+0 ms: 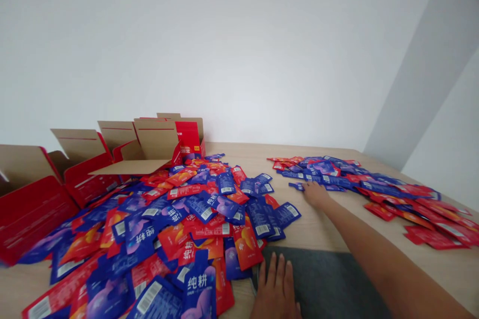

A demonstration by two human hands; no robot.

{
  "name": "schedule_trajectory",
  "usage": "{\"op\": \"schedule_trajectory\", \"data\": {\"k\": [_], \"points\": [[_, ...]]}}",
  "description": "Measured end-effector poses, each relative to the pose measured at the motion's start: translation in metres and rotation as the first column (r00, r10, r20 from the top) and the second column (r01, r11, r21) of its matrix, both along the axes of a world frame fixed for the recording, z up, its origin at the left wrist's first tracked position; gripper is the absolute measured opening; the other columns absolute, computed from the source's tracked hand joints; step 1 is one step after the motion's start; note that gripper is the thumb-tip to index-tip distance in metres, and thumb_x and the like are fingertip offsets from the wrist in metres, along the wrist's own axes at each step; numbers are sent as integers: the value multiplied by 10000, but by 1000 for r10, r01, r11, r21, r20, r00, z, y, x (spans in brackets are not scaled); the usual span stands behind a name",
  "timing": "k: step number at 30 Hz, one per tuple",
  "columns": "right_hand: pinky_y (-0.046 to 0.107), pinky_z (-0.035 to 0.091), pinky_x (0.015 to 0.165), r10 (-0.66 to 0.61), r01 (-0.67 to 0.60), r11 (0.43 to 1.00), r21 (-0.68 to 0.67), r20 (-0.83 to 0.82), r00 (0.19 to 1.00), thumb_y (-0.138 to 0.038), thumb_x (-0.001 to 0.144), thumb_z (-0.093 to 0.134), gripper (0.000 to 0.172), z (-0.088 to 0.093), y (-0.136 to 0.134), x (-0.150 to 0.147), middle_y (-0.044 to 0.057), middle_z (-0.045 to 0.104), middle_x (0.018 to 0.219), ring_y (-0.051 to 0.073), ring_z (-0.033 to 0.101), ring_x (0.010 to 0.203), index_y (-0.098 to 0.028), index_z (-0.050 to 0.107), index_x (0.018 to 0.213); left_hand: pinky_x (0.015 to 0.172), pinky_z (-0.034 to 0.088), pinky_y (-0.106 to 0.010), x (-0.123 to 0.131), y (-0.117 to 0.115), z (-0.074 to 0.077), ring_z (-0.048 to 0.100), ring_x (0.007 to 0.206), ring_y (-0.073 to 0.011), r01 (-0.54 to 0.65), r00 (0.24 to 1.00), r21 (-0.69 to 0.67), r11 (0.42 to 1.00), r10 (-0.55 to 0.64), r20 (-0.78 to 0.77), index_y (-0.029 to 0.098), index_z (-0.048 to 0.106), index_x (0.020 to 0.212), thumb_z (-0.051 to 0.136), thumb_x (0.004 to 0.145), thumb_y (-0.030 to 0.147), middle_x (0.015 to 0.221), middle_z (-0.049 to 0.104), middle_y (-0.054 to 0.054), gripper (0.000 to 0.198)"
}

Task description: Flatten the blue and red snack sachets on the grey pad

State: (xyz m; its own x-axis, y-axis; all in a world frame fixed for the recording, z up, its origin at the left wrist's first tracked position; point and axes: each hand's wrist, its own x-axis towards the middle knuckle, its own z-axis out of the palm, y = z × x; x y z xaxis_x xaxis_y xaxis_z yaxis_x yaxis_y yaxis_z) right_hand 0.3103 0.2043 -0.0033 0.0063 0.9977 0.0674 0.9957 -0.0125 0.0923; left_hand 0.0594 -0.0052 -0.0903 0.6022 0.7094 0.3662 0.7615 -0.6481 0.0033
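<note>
My left hand (276,286) lies flat at the near edge of a dark grey mat (325,279), fingers stretched out and holding nothing. Just beyond its fingertips are red and blue printed pouches from the large loose heap. My right arm reaches forward across the mat. At its end my right hand (316,194) has its fingers closed over a blue pouch (296,186) low on the table, beside the near edge of the right-hand rows. One end of that pouch sticks out left of the fingers; the fingertips are partly hidden.
A heap of mixed red and blue pouches (138,234) covers the left of the table (239,148). Several open red cardboard boxes (90,174) with raised flaps stand behind it. Overlapping rows of pouches (389,184) run along the right. A white wall (277,60) rises behind.
</note>
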Motion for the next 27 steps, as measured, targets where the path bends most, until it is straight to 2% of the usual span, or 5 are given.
{"op": "schedule_trajectory", "data": {"k": [8, 12, 17, 22, 27], "points": [[341, 387, 895, 51, -31, 994, 106, -194, 980, -108, 839, 392, 329, 10, -89, -15, 168, 622, 1074, 252, 543, 1056, -113, 597, 1096, 1045, 252, -514, -8, -20, 63, 255, 1317, -309, -2, 1000, -330, 944, 12, 29, 146, 387, 1356, 358, 927, 400, 1424, 310, -141, 500], [359, 438, 857, -18, 84, 982, 171, -357, 934, -201, 890, 312, 439, 20, -129, -11, 145, 619, 1134, 240, 582, 1021, -126, 406, 1312, 1049, 242, -500, -6, -25, 67, 252, 1321, -298, -31, 999, -266, 964, 32, -1, 173, 435, 1330, 359, 936, 348, 1424, 315, -141, 437], [375, 459, 893, 54, 29, 991, 128, -602, 796, -258, 844, 397, 471, -5, -194, -29, 82, 644, 1132, 218, 592, 1042, -197, 441, 1309, 1050, 239, -488, -6, -26, 67, 273, 1314, -290, -40, 999, -234, 971, 35, -23, 175, 444, 1324, 381, 927, 362, 1416, 341, -140, 443], [449, 278, 1067, 249, -193, 966, 171, -424, 871, -344, 877, 378, 506, -25, -233, -64, 117, 353, 1437, 230, 286, 1330, -173, 414, 1353, 1055, 240, -472, -6, -25, 65, 279, 1313, -274, -48, 999, -206, 977, 45, -20, 171, 444, 1322, 362, 930, 359, 1413, 358, -123, 443], [428, 257, 1083, 248, -219, 968, 118, -386, 888, -266, 899, 323, 474, -25, -232, -90, 134, 338, 1435, 228, 265, 1334, -132, 438, 1339, 1041, 263, -490, -6, -25, 65, 291, 1305, -292, -43, 998, -181, 982, 33, -57, 115, 437, 1320, 356, 913, 304, 1403, 365, -150, 457]]}}
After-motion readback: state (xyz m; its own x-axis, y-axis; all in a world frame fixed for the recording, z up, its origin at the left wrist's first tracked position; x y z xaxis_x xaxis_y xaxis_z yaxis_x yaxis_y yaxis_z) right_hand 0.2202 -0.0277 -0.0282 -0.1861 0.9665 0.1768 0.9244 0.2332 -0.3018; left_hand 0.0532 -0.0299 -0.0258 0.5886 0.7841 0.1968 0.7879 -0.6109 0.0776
